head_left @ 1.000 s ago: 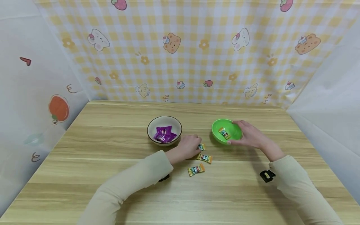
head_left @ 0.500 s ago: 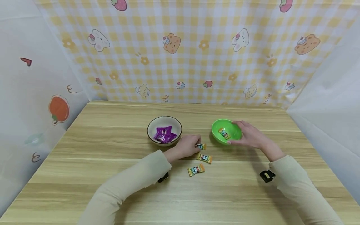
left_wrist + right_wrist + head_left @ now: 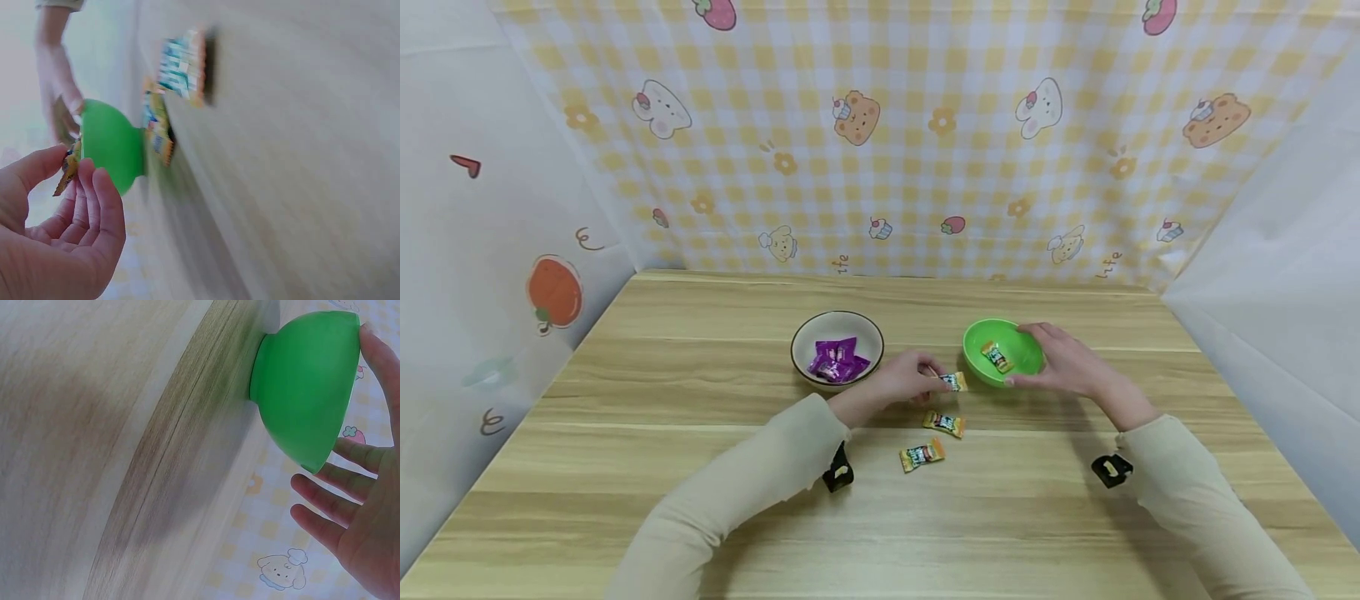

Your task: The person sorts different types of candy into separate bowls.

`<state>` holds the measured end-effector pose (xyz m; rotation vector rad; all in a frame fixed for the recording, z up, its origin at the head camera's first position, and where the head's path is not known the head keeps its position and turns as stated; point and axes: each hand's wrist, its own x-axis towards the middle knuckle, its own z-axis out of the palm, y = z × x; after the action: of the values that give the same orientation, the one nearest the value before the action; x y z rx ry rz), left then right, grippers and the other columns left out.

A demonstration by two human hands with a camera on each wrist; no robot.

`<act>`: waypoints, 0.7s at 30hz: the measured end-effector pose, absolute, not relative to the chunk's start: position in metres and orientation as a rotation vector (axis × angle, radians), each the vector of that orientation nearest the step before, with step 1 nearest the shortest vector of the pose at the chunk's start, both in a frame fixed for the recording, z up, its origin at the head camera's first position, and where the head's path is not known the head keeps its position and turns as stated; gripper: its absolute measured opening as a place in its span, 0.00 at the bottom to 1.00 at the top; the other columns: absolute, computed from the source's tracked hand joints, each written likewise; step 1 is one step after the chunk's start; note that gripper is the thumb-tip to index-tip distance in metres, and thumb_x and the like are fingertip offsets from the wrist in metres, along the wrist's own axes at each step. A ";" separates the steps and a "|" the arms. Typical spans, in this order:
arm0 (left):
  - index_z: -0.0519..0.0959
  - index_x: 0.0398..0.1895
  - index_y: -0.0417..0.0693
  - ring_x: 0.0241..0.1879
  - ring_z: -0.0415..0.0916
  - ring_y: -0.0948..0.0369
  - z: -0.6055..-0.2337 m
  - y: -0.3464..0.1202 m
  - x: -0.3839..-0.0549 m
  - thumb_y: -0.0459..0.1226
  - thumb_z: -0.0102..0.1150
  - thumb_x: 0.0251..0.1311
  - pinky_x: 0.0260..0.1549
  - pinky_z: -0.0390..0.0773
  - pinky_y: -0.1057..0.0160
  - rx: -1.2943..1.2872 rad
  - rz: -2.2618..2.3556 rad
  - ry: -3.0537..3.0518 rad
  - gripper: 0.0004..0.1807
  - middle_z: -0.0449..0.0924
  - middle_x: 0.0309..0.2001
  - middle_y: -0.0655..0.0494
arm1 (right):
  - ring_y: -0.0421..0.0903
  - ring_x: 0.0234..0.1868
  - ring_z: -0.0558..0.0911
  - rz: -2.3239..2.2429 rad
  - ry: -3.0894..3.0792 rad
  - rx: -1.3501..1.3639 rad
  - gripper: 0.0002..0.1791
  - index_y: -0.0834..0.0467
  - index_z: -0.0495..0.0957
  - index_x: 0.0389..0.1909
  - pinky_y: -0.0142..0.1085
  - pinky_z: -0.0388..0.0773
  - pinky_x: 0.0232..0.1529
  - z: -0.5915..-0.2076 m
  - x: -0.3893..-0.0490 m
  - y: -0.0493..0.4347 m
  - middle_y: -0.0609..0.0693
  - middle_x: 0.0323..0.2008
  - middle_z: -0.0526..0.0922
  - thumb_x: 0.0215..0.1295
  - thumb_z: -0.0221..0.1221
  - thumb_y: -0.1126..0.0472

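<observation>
My left hand (image 3: 904,379) pinches a small candy in a yellow-orange wrapper (image 3: 956,382) between thumb and fingers, just left of a green bowl (image 3: 979,340). From the left wrist view, this candy overlaps the bowl's rim, and the remaining fingers are bent below it. One similar candy (image 3: 997,357) lies inside the green bowl. My right hand (image 3: 1063,362) holds that bowl from the right, thumb on the near rim and fingertips at the far side; two fingers stick out free in the right wrist view. Two more yellow candies (image 3: 943,423) (image 3: 922,455) rest on the table.
A cream bowl with a dark rim (image 3: 842,323) stands behind my left hand, with several purple-wrapped candies (image 3: 838,360) in it. The wooden table (image 3: 700,350) ends at a checked yellow curtain (image 3: 895,167). Black wrist devices (image 3: 1111,471) show under the sleeves.
My left hand has lifted its candy and moved it right, towards the green bowl. The right hand and both bowls stay in place.
</observation>
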<state>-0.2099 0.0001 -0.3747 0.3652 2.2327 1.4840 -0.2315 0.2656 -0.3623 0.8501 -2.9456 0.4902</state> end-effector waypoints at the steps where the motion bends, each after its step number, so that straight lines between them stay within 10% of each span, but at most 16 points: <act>1: 0.76 0.31 0.39 0.18 0.70 0.62 -0.374 0.000 -0.210 0.34 0.62 0.50 0.20 0.74 0.66 0.347 1.515 2.203 0.08 0.75 0.21 0.49 | 0.61 0.51 0.68 0.492 -2.945 0.850 0.50 0.69 0.62 0.56 0.53 0.66 0.48 -0.362 -0.231 0.266 0.65 0.51 0.68 0.41 0.63 0.36; 21: 0.76 0.36 0.40 0.25 0.74 0.57 -0.350 0.025 -0.222 0.36 0.60 0.53 0.35 0.76 0.52 0.247 1.650 2.090 0.10 0.77 0.36 0.39 | 0.59 0.49 0.69 0.493 -2.952 0.843 0.49 0.67 0.62 0.57 0.52 0.68 0.44 -0.362 -0.231 0.265 0.63 0.51 0.68 0.41 0.62 0.35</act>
<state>-0.2224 0.0248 -0.3505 0.2474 2.0900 1.6498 -0.2315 0.2652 -0.3618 0.8428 -2.9519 0.4928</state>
